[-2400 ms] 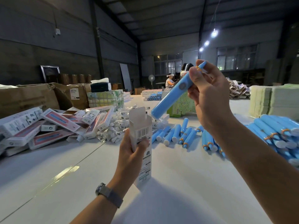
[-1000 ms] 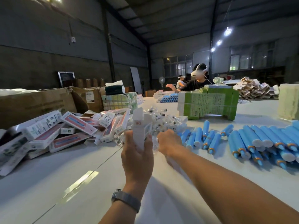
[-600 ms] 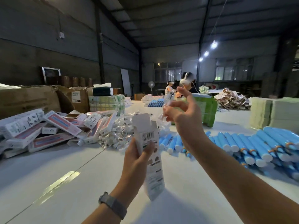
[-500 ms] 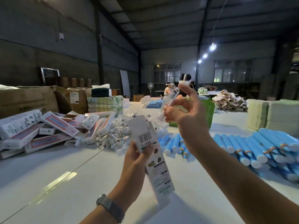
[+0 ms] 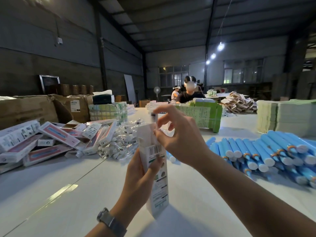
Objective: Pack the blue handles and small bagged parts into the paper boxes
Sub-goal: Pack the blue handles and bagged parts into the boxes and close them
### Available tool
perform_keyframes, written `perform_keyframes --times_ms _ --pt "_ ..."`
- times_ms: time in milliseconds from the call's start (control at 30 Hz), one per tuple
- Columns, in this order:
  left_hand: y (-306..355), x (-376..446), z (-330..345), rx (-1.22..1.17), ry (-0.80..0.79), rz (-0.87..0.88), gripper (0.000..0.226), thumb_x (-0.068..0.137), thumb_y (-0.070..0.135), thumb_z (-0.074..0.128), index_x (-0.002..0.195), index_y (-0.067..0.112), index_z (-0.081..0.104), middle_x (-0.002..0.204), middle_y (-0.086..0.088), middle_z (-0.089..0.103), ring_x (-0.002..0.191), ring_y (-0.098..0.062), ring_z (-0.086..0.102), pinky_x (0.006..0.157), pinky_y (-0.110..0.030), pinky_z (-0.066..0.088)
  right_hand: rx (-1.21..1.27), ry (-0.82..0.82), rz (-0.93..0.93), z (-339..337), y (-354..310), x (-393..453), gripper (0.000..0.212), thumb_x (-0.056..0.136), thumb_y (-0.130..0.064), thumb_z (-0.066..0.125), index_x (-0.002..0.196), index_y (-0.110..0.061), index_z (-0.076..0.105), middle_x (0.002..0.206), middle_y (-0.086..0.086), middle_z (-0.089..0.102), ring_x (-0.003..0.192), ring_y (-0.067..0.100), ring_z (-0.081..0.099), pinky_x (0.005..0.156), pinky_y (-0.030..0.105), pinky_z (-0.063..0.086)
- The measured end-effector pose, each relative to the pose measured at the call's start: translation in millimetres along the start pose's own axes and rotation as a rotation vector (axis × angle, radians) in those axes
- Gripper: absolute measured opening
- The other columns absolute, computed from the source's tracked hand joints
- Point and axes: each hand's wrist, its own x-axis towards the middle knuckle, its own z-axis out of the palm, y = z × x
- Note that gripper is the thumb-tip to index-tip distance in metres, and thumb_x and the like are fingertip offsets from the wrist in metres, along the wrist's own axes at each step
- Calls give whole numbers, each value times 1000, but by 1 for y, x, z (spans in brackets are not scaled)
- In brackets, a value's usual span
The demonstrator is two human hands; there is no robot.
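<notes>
Paper box: upright white carton (image 5: 156,170) with a barcode and green print, top flap open, held above the worktop (image 5: 68,199)
Left hand: the left hand (image 5: 140,178) grips the carton's lower half, fingers (image 5: 154,164) curled round its printed face; a watch sits on the wrist
Right hand: the right hand (image 5: 179,139) is at the carton's open top, thumb and forefinger pinching a small bagged part (image 5: 153,117) that stands partly in the opening; the other fingers are spread apart
Blue handles: heap (image 5: 266,151) lying on the worktop to the right, white end caps toward the camera, well apart from the carton
Bagged parts: clear-bag pile (image 5: 119,142) just behind the carton on the left
Packed boxes: pink-and-white cartons (image 5: 51,139) piled at far left
Background: green-printed stack (image 5: 203,117), a seated person (image 5: 189,94) wearing a headset behind it
</notes>
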Motion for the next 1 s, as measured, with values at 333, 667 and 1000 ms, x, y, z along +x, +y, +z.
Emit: perform_keyframes --times_ms 333,667,1000 --pt "2 8 -9 17 67 23 24 94 17 65 117 14 61 95 -6 72 87 -18 70 70 -22 56 -234 -267 -88 5 9 -6 29 88 -40 48 89 -20 69 106 -6 59 101 11 43 73 32 44" --pt "-5 8 -13 -34 -40 -59 39 90 35 54 126 21 45 103 8 68 95 -12 67 73 -18 54 222 -316 207 10 17 -7 32 89 -12 66 111 -31 52 106 -12 61 91 7 64 72 25 58" --pt "-1 5 -11 101 52 114 54 95 12 55 127 41 24 111 35 63 96 -6 69 66 -10 52 579 -319 334 18 30 -21 37 89 -7 68 110 -31 50 111 4 66 90 23 68 83 40 59"
